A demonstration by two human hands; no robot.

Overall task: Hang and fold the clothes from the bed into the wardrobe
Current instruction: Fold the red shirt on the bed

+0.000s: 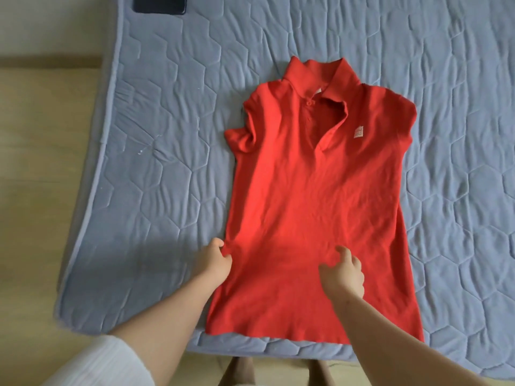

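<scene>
Head view: a red polo shirt (pixel 312 190) lies face up on the blue quilted bed (pixel 167 135), its collar far beyond the fingers and its hem back by the wrists. The left hand (pixel 216 259) pinches the shirt's side edge between thumb and curled fingers. The right hand (pixel 344 270), fingers curled, nips the cloth further in, near the lower middle. A dark flat object (pixel 158 4) lies well beyond the left fingers
</scene>
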